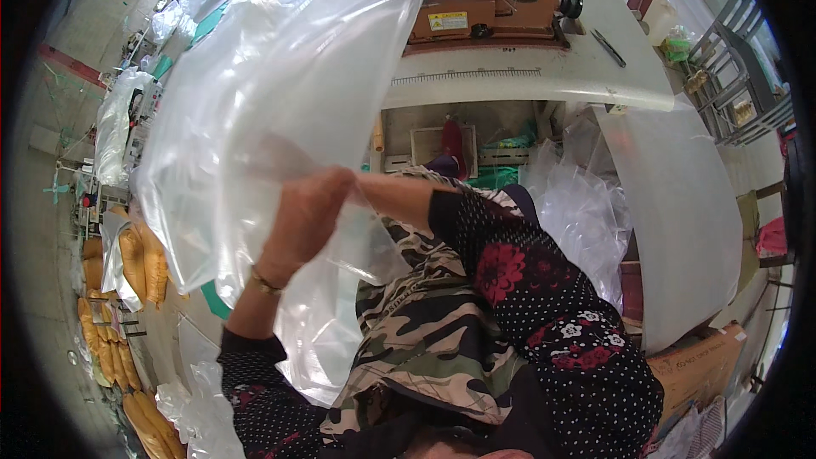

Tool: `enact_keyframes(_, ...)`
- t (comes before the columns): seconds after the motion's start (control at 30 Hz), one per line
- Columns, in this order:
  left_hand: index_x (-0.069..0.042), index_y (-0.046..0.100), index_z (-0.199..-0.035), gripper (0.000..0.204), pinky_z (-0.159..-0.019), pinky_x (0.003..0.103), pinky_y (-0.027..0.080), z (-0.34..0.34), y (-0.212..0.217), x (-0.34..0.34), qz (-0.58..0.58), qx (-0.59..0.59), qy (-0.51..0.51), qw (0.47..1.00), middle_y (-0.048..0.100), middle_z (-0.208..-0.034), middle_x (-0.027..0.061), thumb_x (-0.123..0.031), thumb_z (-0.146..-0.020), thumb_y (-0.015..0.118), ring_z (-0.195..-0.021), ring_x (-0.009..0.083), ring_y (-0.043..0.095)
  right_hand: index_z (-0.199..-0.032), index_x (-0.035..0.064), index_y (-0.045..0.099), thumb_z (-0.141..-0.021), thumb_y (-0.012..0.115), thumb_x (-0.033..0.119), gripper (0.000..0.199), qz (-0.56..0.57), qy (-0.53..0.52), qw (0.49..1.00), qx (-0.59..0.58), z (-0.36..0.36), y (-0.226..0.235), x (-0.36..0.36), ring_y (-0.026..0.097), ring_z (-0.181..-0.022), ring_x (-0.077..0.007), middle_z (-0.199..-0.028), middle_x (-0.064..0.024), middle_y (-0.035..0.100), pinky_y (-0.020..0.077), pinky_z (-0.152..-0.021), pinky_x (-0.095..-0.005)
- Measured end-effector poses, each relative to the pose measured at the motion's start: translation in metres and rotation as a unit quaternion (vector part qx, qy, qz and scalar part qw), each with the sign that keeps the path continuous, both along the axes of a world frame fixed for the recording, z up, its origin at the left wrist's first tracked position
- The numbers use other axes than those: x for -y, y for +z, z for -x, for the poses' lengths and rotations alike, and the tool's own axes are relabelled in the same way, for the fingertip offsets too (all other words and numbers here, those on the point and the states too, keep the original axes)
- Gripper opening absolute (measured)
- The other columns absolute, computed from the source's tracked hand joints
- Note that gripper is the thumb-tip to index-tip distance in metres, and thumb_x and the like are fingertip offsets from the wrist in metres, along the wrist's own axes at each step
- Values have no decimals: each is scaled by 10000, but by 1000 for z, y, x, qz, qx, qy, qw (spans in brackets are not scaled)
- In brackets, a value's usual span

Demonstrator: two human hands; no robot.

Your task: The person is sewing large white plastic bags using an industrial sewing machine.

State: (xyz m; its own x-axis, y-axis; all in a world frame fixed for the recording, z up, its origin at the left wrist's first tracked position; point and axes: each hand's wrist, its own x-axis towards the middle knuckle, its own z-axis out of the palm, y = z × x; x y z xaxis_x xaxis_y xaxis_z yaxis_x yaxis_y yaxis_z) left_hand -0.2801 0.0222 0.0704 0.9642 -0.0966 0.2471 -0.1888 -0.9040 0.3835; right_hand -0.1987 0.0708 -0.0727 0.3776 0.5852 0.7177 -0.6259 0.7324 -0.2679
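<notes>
A large sheet of clear plastic film (280, 59) hangs from the needle area of a brown sewing machine (450, 17) and drapes over the table's left side toward my lap. My left hand (308, 212), a bracelet at its wrist, is closed and slightly blurred, gripping the film near its right edge. Crossing behind it, my right forearm reaches leftward. My right hand (285, 157) shows only as a smear through the film, so its fingers cannot be read.
Scissors-like metal snips (609, 48) lie on the white machine table (527, 76), right of the handwheel. Crumpled clear film (578, 204) lies below the table. A translucent panel (680, 221) slopes down at the right, above a cardboard box (701, 370). Orange-yellow bundles (140, 263) are at the left.
</notes>
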Motion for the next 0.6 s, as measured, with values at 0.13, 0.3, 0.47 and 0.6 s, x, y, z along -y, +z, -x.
enact_keyframes(0.13,-21,617,-954,118,-636,400,510,-1,-84,9,24,93,49,994,646,-851,164,21,-846,596,-770,345,643,-1364,72,441,-917,590,222,495,118,-12,993,-5,-25,-109,27,483,-1209,-213,-1318,-78,514,398,-1031,-375)
enact_keyframes(0.3,5,633,-942,86,-622,329,488,-1,-126,26,208,83,200,954,656,-837,134,5,-856,628,-702,290,628,-1118,43,618,-914,600,201,259,451,-339,768,301,-104,-104,126,641,-944,-229,-1016,-142,666,501,-815,-371)
enact_keyframes(0.47,22,698,-934,97,-633,257,456,2,-109,31,351,110,193,910,666,-800,90,12,-853,646,-677,148,578,-1020,30,634,-927,578,185,189,494,-582,570,305,-157,39,190,659,-878,-284,-920,-176,665,502,-774,-386)
enact_keyframes(0.6,0,700,-1029,172,-622,219,439,8,-102,42,343,120,214,907,681,-806,59,22,-878,622,-681,88,562,-1014,39,635,-923,577,125,138,295,-760,365,450,-232,49,183,638,-872,-341,-928,-163,659,503,-784,-406)
